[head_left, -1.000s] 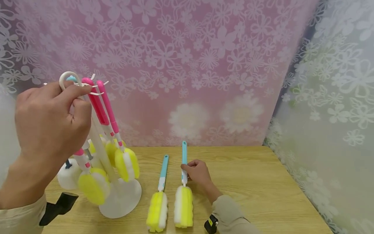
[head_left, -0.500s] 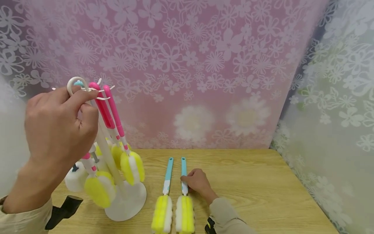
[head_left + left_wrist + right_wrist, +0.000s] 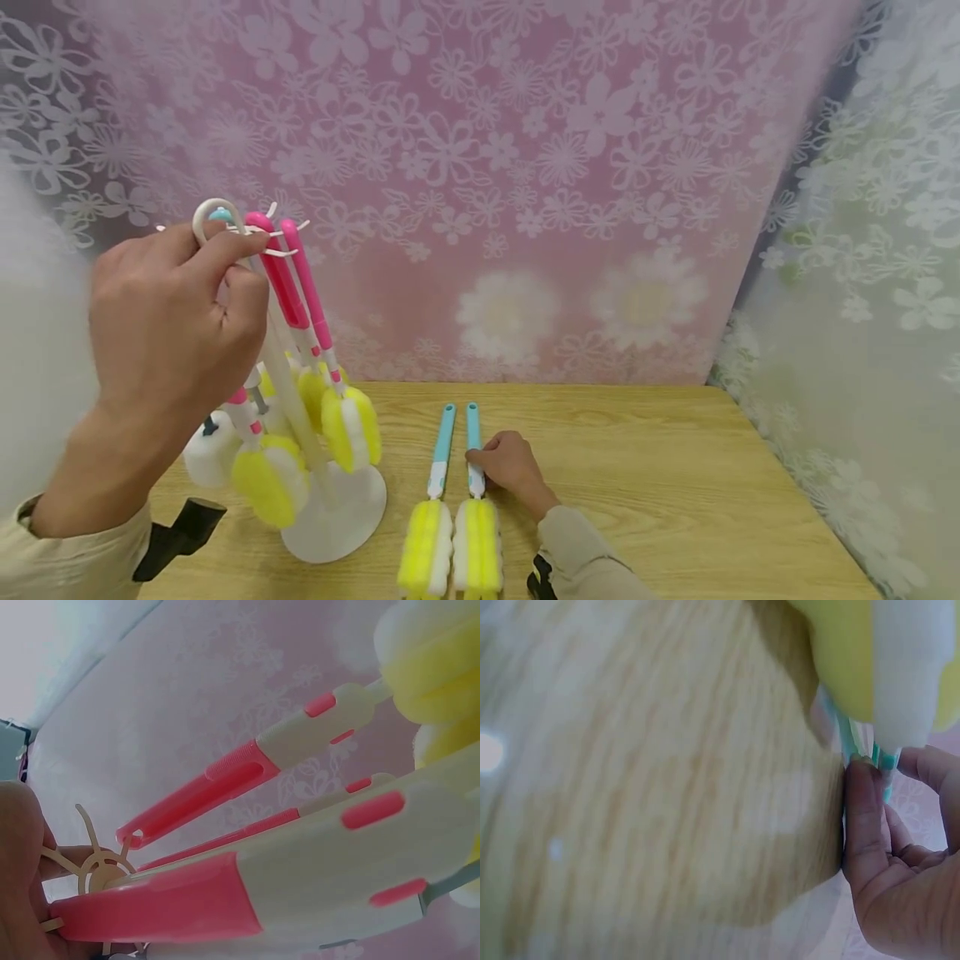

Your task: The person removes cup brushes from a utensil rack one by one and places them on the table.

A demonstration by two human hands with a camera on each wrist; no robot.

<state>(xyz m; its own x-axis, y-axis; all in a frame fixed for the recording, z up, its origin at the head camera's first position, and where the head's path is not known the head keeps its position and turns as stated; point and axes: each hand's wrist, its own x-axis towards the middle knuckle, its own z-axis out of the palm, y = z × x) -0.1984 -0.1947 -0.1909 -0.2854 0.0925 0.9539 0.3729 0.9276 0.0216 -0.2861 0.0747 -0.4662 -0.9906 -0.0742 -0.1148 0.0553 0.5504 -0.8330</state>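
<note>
My left hand (image 3: 176,308) holds the top of a white stand (image 3: 360,512), at its loop and hooks. Pink-handled sponge brushes hang from it, one with a yellow and white head (image 3: 351,429). In the left wrist view a pink handle (image 3: 157,904) hangs close by the fingers. My right hand (image 3: 513,467) pinches the blue and white handle of a sponge brush (image 3: 478,546) lying on the table. Beside it, on the left, lies a matching sponge brush (image 3: 425,546), their heads touching or nearly so. In the right wrist view, fingers (image 3: 866,825) hold the handle beyond the sponge head.
A wooden table (image 3: 637,475) carries everything. Behind it hangs a pink flowered curtain (image 3: 487,208), with a pale flowered one (image 3: 870,333) on the right. A rounded white piece (image 3: 210,450) hangs at the stand's left, partly behind my forearm.
My right hand has drawn its sponge brush nearer to me and leftward, alongside the other brush. The left hand keeps its hold on the stand, while the head view has shifted slightly.
</note>
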